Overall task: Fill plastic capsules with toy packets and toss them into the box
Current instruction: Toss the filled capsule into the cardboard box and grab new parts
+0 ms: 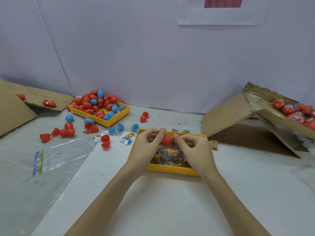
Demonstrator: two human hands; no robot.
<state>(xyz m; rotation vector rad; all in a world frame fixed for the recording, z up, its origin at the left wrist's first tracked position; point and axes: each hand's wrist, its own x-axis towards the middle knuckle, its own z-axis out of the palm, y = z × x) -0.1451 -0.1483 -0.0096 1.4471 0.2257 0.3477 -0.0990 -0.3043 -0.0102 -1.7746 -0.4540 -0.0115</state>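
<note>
My left hand [148, 143] grips a red plastic capsule [167, 140] over a yellow tray [172, 170] full of small toy packets [167, 159]. My right hand [194, 149] pinches at the capsule's right end, where a bit of green packet shows. A cardboard box [265, 116] lies tilted at the right, with several filled red capsules [296, 113] inside it. A second yellow tray [109, 122] at the back left holds a heap of red and blue capsules [97, 103].
Loose red and blue capsule halves [66, 132] and stray packets [126, 138] lie scattered on the table left of the near tray. A clear plastic bag [66, 154] lies at the left. Flattened cardboard [15, 109] sits at the far left. A white sheet [153, 201] covers the near table.
</note>
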